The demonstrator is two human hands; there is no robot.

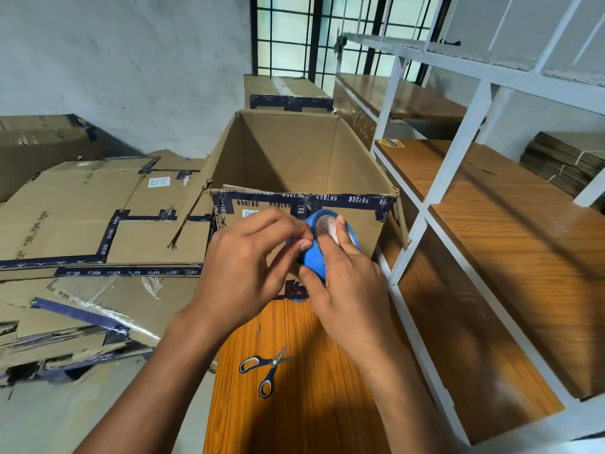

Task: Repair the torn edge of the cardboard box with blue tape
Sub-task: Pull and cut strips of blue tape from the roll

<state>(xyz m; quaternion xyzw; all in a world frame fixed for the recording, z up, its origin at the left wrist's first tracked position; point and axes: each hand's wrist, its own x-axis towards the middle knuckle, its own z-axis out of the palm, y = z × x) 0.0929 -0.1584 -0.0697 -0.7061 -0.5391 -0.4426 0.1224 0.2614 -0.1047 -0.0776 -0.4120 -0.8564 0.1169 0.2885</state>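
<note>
An open cardboard box (294, 158) stands on a wooden table (294, 404) straight ahead, its near rim bound with dark printed tape. Its near left corner (209, 188) is torn and frayed. A roll of blue tape (316, 257) is held in front of the box's near wall. My right hand (343, 283) grips the roll, thumb across its core. My left hand (248, 257) pinches at the roll's outer edge with thumb and forefinger.
Blue-handled scissors (266, 368) lie on the table below my hands. Flattened cardboard boxes (98, 224) are stacked at left. A white metal rack with wooden shelves (491, 240) stands at right. Another taped box (288, 93) sits behind the open one.
</note>
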